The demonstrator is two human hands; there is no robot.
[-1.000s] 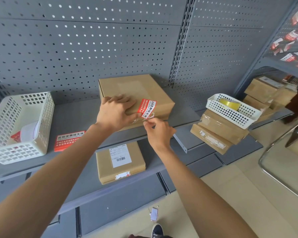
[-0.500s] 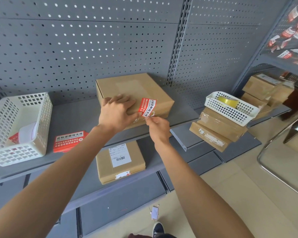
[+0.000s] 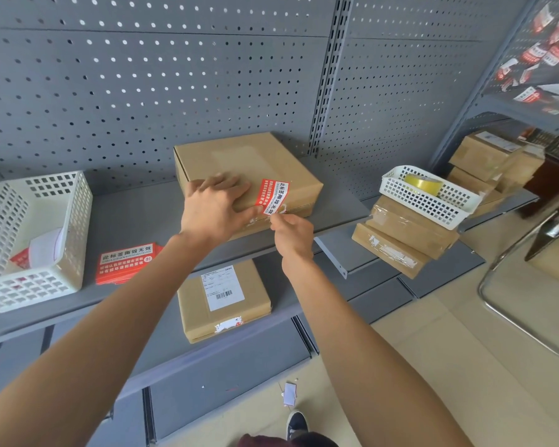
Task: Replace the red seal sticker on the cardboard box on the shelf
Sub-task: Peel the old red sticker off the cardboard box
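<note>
A flat cardboard box (image 3: 242, 159) lies on the grey upper shelf (image 3: 133, 217) against the pegboard. A red seal sticker (image 3: 273, 196) with white lettering sits at the box's front right edge, its lower end lifted off the cardboard. My left hand (image 3: 215, 208) presses flat on the box top, fingers spread, just left of the sticker. My right hand (image 3: 291, 232) pinches the sticker's lower end between thumb and forefinger at the box's front edge.
A stack of red seal stickers (image 3: 126, 262) lies on the shelf beside a white basket (image 3: 29, 240). A labelled box (image 3: 223, 298) sits on the lower shelf. At right, a second basket with a tape roll (image 3: 423, 185) rests on stacked boxes (image 3: 404, 237).
My right hand has risen slightly and closed on the sticker's lower end, which now stands more peeled from the box. My left hand stays pressed on the box top.
</note>
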